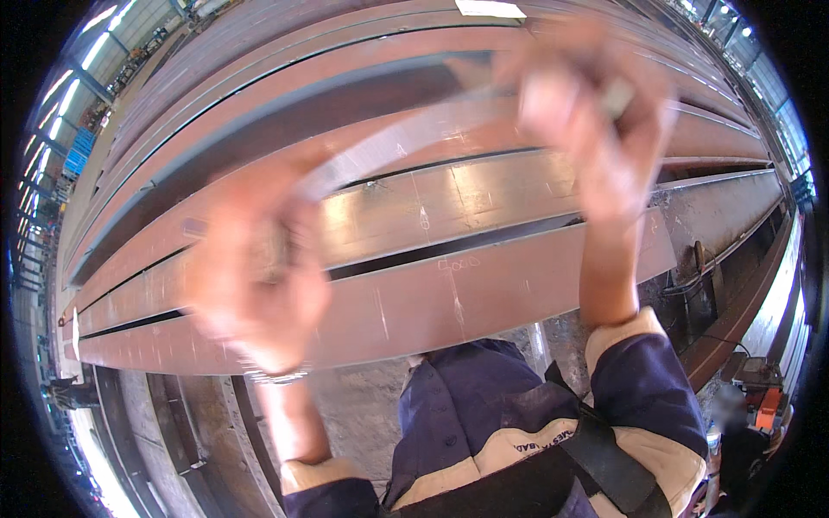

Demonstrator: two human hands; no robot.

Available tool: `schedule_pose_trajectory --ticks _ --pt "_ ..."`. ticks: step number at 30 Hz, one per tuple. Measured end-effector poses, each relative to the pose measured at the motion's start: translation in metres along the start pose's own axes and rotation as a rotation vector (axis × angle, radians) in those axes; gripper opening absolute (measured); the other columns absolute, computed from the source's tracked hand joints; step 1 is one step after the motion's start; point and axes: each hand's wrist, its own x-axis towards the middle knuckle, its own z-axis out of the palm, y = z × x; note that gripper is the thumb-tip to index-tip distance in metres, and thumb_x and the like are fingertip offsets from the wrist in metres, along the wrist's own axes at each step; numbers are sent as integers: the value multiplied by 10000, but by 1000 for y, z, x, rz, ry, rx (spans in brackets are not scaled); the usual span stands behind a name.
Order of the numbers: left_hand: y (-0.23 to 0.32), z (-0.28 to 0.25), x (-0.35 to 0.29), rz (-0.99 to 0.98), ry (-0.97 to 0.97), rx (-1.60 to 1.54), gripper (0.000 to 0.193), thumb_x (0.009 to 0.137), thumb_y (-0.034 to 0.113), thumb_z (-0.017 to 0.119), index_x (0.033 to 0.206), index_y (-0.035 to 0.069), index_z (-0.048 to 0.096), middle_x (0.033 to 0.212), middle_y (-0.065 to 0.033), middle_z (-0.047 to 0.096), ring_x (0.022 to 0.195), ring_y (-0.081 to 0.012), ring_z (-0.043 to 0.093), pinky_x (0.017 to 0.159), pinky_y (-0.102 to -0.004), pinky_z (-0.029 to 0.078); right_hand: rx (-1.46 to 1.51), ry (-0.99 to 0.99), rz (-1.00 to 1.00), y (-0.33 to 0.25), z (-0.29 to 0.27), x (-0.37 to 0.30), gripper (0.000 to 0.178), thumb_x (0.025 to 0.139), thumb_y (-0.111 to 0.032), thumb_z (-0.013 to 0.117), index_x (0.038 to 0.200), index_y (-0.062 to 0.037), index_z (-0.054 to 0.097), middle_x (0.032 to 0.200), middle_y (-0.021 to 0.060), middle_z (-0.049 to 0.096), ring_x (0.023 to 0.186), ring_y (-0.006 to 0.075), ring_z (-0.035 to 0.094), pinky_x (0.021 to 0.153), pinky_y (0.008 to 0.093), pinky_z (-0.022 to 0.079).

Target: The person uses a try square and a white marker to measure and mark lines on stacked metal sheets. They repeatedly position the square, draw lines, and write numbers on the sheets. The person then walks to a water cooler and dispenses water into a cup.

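A flat silvery strip [406, 134] spans the gap between my two hands, smeared by motion; its look fits a steel rule or a tape blade, but I cannot tell which. My left hand [259, 259], with a metal bracelet at the wrist, is closed round its lower left end. Higher and to the right, my right hand [596, 121] closes about the other end. A small pale thing [616, 97] shows among the right fingers, too blurred to name. Beneath both hands lie reddish-brown steel beams [509, 281] with chalk marks on their faces.
More long steel beams [285, 69] run side by side beyond, with dark gaps between them. A white sheet [490, 9] lies at the far side. Dark supports [173, 423] stand lower left. At lower right are a person [738, 440] and an orange-and-black object [767, 407].
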Motion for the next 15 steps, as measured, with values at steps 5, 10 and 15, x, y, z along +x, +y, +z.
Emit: schedule_pose_trajectory --ticks 5,10,15 --pt "9 26 -142 -75 -402 -278 169 739 27 748 869 112 680 895 -22 691 755 -213 650 667 -356 475 366 139 1115 -57 87 -179 301 886 -161 740 1105 -32 577 810 12 660 696 68 552 628 230 455" --pt "21 6 -253 -188 -620 -378 135 778 64 765 862 107 668 923 -25 690 797 -237 640 720 -381 455 377 331 1534 -112 140 -295 307 920 -102 691 1133 -23 485 775 9 608 664 49 494 579 230 406" --pt "21 -21 -299 -262 -640 -286 185 745 116 810 866 92 671 880 -45 682 799 -247 646 740 -370 482 457 333 1832 -150 146 -341 246 921 -168 708 1019 -7 550 658 -41 525 534 36 427 460 222 315"
